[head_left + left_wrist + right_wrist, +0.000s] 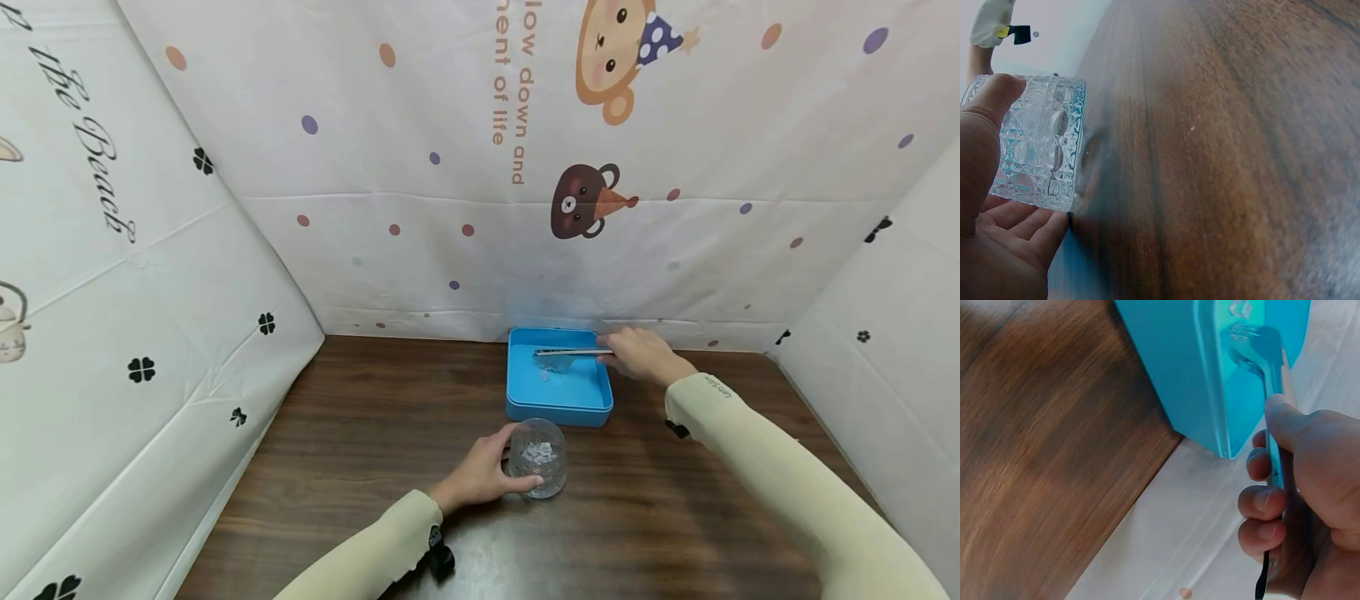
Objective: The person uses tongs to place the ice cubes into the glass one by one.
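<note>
My left hand [483, 475] holds a clear patterned glass [538, 483] on the wooden table, thumb on one side and fingers on the other. Small clear pieces [537, 452], like ice cubes, show in the glass. The raised diamond pattern of the glass [1038, 140] fills the left of the left wrist view. My right hand [641, 354] grips metal tongs [573, 352] by their handle end, over the right wall of a blue tray [558, 414]. In the right wrist view the tongs' fork-shaped tip [1254, 347] reaches into the tray, close to clear pieces [1240, 308].
The tray stands at the back edge of the dark wooden table [390, 400], against a white printed cloth wall [420, 258]. More white cloth [195, 333] rises along the left side, and another sheet [885, 308] along the right.
</note>
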`<state>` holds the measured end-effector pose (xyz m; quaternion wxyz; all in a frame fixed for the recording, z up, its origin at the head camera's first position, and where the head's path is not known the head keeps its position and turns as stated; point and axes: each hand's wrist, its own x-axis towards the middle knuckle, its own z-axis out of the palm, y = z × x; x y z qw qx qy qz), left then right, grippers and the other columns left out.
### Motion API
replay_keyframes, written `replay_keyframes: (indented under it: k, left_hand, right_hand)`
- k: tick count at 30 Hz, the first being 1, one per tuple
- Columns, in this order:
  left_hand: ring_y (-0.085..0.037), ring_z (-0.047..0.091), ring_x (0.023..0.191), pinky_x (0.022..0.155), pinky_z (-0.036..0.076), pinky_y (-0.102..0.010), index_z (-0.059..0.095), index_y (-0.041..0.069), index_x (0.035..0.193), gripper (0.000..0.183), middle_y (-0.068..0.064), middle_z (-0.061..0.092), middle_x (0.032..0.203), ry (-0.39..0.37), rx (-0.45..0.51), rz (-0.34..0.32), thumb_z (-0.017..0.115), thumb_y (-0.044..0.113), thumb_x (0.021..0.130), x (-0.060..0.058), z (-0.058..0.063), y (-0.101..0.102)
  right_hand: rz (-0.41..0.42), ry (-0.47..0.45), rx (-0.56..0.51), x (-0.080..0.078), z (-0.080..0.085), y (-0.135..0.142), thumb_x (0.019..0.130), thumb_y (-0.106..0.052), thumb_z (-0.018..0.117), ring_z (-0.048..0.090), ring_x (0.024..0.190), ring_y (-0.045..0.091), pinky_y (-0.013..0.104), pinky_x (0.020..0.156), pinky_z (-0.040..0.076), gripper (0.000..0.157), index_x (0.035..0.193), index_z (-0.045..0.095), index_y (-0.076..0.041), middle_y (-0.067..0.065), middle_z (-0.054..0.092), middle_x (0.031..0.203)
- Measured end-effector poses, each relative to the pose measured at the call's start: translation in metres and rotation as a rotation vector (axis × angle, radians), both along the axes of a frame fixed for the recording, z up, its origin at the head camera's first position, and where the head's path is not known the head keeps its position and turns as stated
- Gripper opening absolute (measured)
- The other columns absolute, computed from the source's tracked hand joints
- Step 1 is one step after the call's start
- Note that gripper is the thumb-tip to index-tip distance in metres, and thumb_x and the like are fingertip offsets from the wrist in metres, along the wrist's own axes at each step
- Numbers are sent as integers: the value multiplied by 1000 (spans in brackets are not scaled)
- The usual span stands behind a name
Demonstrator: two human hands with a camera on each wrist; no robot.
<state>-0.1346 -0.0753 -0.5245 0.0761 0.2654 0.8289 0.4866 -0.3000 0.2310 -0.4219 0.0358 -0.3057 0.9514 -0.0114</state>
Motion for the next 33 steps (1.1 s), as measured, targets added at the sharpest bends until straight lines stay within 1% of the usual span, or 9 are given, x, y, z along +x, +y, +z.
replay_keyframes:
  k: [5,9,11,16,18,23,27,29,33]
  left_hand:
    - [-12,64,117,99,54,-29,43,11,151,79,-6,64,132,-3,-2,6,80,45,89,0,0,0]
    - [-12,64,117,99,54,-29,43,11,152,80,-5,64,131,4,-5,7,80,45,89,-1,0,0]
    - [-12,64,116,99,54,-28,43,11,152,80,-6,64,131,11,-5,7,80,45,89,-1,-1,0]
    - [-12,64,116,98,54,-29,43,11,151,79,-6,64,131,10,-1,4,80,43,90,-1,0,0]
    - [-13,64,116,99,54,-29,43,11,151,78,-6,64,131,2,-1,3,80,43,90,-1,0,0]
    - [-13,64,117,100,54,-30,43,12,151,78,-6,64,132,-6,-5,2,80,43,90,-1,0,-1]
    - [-12,64,117,100,54,-30,43,13,151,78,-5,63,132,-5,-10,4,80,45,90,-1,-1,0]
    - [-12,64,117,100,54,-29,43,13,152,79,-4,63,132,-10,-10,3,80,45,90,-1,-1,0]
    - [-12,64,117,99,54,-29,42,13,152,79,-4,63,133,-18,-6,3,80,44,90,0,1,0]
  right_hand:
    - [2,-23,-25,1,3,-1,101,-19,69,60,64,15,34,58,54,28,119,73,1,8,70,87]
    - [0,-62,-51,0,8,-3,101,-17,68,56,63,16,34,56,48,18,108,74,-2,3,63,76]
    - [-7,-82,-57,0,10,-4,102,-17,67,54,63,17,34,57,46,17,106,74,-2,2,61,75]
    - [-24,-107,-54,-1,12,-5,102,-19,67,61,73,17,37,65,55,23,115,75,-1,6,69,89]
    - [-28,-115,-53,-1,12,-5,102,-18,68,63,75,18,39,68,56,24,117,74,-1,7,70,92]
    - [-33,-127,-58,0,9,-5,102,-17,67,61,72,18,39,67,55,22,115,75,-1,5,69,89]
    - [-34,-117,-69,1,7,-4,101,-16,67,61,73,18,40,68,56,21,115,75,-1,6,70,90]
    - [-30,-112,-76,1,7,-4,102,-16,67,60,70,17,38,65,55,20,112,75,-1,6,68,86]
    - [-27,-123,-90,3,6,-3,103,-16,65,52,62,16,34,58,46,16,102,74,-3,2,59,73]
